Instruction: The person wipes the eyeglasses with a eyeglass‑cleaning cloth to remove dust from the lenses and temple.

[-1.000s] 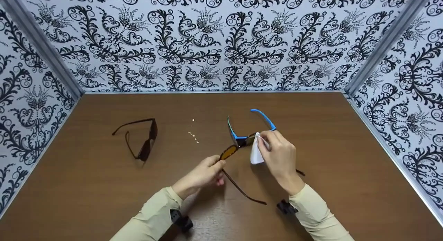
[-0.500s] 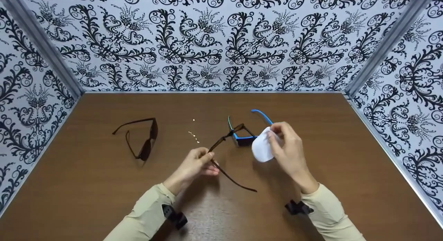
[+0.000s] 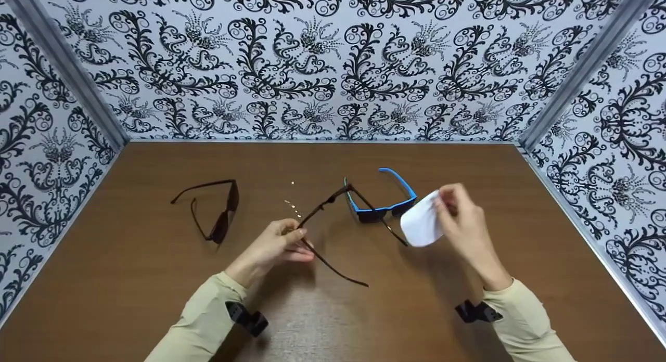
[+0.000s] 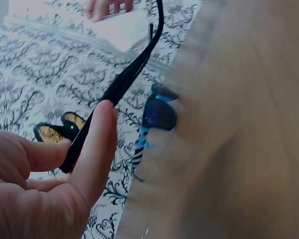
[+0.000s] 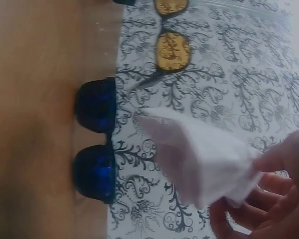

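Note:
My left hand (image 3: pixel 273 247) pinches a pair of dark-framed sunglasses (image 3: pixel 323 205) near one hinge, holding them above the table with both temples spread. Their amber lenses show in the right wrist view, and in the left wrist view the frame (image 4: pixel 124 82) runs between thumb and fingers. To the right, my right hand (image 3: pixel 465 227) holds a white cloth (image 3: pixel 422 221) by one edge; the cloth (image 5: pixel 204 154) hangs loosely, apart from the glasses. Just behind lie blue-framed sunglasses (image 3: pixel 382 211) with dark lenses (image 5: pixel 95 172), temples open and pointing toward the back wall.
Another pair of dark sunglasses (image 3: pixel 229 211) lies at the left on the brown table (image 3: pixel 130 279). Several small shiny flecks (image 3: pixel 292 205) sit on the tabletop between the pairs. Patterned panels (image 3: pixel 322 65) enclose the back and both sides.
My right hand with the cloth has drawn away to the right from the amber-lensed sunglasses. My left hand has moved left and turned them, so their lenses now appear edge-on from the head.

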Demonstrator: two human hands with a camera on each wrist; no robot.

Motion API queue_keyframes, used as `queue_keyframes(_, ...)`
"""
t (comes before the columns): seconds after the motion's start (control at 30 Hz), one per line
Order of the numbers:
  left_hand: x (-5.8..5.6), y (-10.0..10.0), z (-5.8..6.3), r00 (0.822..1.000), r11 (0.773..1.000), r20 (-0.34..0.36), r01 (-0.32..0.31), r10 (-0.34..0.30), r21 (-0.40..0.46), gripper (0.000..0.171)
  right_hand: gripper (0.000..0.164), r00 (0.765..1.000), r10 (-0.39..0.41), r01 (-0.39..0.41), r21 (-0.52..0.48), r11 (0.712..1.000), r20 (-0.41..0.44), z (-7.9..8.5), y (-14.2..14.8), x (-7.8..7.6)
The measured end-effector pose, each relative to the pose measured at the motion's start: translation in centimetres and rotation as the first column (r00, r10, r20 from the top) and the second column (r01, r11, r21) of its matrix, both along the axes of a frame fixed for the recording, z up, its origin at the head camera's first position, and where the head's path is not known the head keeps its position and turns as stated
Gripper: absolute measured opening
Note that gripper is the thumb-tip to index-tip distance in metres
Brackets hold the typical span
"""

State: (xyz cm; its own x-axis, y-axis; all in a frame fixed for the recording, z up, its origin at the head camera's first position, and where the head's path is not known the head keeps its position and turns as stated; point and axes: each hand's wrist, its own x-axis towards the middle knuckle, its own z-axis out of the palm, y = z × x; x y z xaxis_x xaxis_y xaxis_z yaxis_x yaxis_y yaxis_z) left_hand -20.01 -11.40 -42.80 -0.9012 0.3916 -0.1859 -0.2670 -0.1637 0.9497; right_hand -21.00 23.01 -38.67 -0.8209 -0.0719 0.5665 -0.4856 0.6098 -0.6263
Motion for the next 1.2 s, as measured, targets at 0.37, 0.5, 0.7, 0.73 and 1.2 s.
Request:
queue_keyframes(0.37,0.0,-0.3,0.1,0.999,0.999,0.013,0.045,-0.045,0.022,0.004,0.008,0.964,0.14,-0.161,0.077,0.984,0.226,-1.9,-1.6,0.9)
queue_keyframes(0.5,0.2,0.2,0.3,0.999,0.999,0.009,0.05,-0.05,0.011,0.006,0.007,0.959,0.13,-0.143,0.035,0.989,0.251,-2.1,-2.3,0.8)
queue_keyframes(0.7,0.5,1.4,0.8,0.998,0.997,0.0,0.07,-0.07,-0.02,0.009,0.009,0.972,0.108,-0.116,0.026,0.993,0.209,-2.2,-3.0,0.5)
queue_keyframes(0.73,0.6,1.5,0.8,0.997,0.997,-0.003,0.071,-0.071,-0.022,0.008,0.009,0.974,0.103,-0.11,0.023,0.994,0.203,-2.2,-3.2,0.5)
queue_keyframes(1.2,1.1,3.6,0.8,0.985,0.984,-0.011,0.171,-0.172,-0.053,0.008,0.009,0.989,0.048,-0.042,-0.043,0.998,0.142,-2.1,-4.0,-0.1)
